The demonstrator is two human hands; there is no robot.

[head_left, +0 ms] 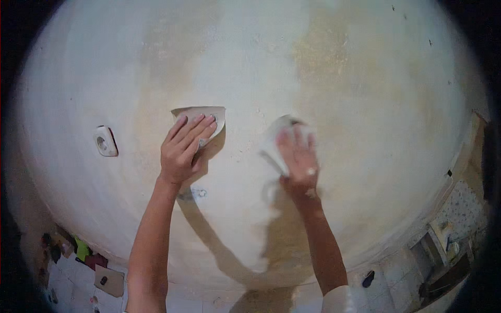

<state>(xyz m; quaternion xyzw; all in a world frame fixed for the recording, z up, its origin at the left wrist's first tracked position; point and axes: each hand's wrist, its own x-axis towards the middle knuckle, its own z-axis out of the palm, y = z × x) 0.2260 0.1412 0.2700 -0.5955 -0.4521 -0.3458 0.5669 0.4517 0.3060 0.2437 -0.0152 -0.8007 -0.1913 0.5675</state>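
Hands on cream plaster wall (pixel 334 68): left hand (pixel 182 148) flat, fingers open, pressing beige sandpaper sheet (pixel 201 113) (frame centre); right hand (pixel 298 156) gripping crumpled white cloth (pixel 276 141).

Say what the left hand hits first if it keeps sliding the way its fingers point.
The left hand lies flat on a sheet of sandpaper against the wall, fingers pointing up and slightly right. Beyond the sheet's top edge that line shows only bare, patchy wall up to the picture's rim. The wall socket sits off to the left, outside that path.
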